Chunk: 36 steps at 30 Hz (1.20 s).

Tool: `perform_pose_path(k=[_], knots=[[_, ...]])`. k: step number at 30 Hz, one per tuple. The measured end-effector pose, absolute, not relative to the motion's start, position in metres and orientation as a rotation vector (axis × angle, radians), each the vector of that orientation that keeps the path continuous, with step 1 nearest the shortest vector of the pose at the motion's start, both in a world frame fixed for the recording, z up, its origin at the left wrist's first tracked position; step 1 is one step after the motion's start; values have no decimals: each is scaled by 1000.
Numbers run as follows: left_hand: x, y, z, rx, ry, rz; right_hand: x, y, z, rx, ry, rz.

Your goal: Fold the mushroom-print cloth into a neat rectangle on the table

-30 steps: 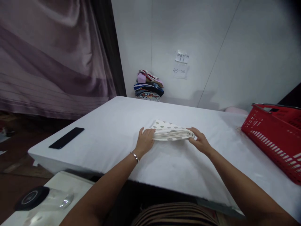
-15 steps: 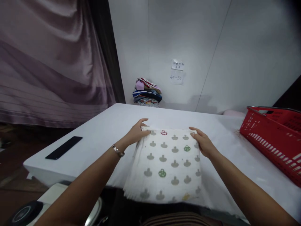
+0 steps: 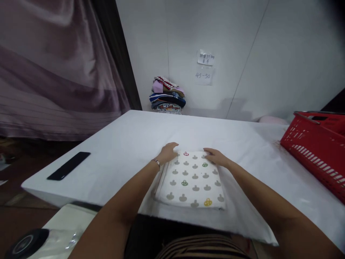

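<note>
A folded white cloth, printed with grey, green, red and yellow mushroom-like shapes, lies flat near the front edge of the white-covered table. At its far left corner, my left hand grips the cloth, with a metal bracelet at the wrist. My right hand is closed on the far right corner, its fingers partly hidden behind the fabric. Several layers show along the cloth's left side.
On the left of the table lies a black phone. A red plastic basket stands at the right. Behind the table, a stack of folded fabrics rests against the wall. A pink curtain hangs at left.
The cloth has moved away from me and down, and now lies flat on the table. Both hands moved with it and are closer together. The camera view has shifted slightly.
</note>
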<state>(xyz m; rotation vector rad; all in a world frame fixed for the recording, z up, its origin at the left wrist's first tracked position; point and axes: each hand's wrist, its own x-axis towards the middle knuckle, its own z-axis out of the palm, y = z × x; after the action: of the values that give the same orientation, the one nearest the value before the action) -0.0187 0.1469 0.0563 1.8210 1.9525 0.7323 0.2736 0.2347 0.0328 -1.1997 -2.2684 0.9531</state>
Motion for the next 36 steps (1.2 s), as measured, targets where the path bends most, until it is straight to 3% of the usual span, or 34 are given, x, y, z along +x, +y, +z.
perform_pose_path(k=[5, 12, 27, 36], knots=[[3, 153, 71, 2178, 1857, 324, 257, 244, 50, -1157, -2490, 1035], [11, 164, 74, 2252, 1802, 136, 240, 248, 74, -1122, -2829, 875], [27, 142, 72, 2534, 1731, 151, 232, 225, 80, -1231, -3061, 495], [19, 147, 72, 2181, 1871, 241, 238, 230, 73, -1295, -2841, 701]])
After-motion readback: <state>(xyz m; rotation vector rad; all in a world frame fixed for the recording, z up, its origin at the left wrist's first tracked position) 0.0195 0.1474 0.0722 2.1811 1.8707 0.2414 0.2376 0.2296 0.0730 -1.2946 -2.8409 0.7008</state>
